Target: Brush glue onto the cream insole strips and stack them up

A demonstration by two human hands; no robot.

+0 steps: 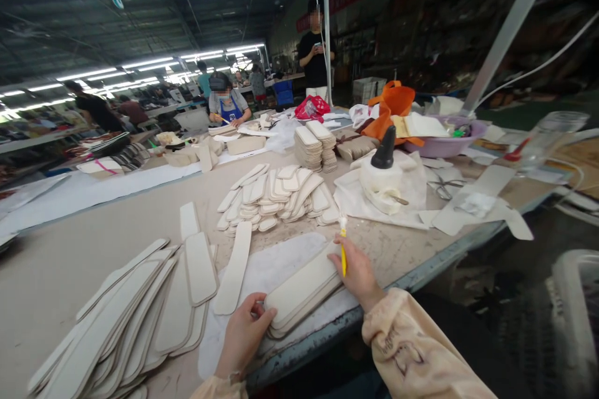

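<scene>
In the head view, reading the clock around the near stack of pale strips: lying on a white sheet near the edge of the counter, slightly fanned out. Held at the end toward 8 o'clock by the left hand, with thumb laid over the top corner and fingers curled behind. Touched at the opposite end, toward 2 to 3 o'clock, by the right hand, also gripping a yellow brush with white-coated tip raised, pointing toward 12, apart from the top strip. Cannot tell whether anything coats that strip.

At 10 o'clock, see a loose strip set apart; at 8 to 9, longer fanned strips; at 12, a jumbled heap of shorter pieces, with squared stacks beyond. Toward 1 to 2, notice a white container with a black cone-shaped top, and scissors farther out near 2.

Looks partway along, to judge by brush in hand and plenty of strips all round. Cannot say which piles count as done and which as left; would treat the near stack as the batch in hand, with at least its lower strips mostly covered.
</scene>
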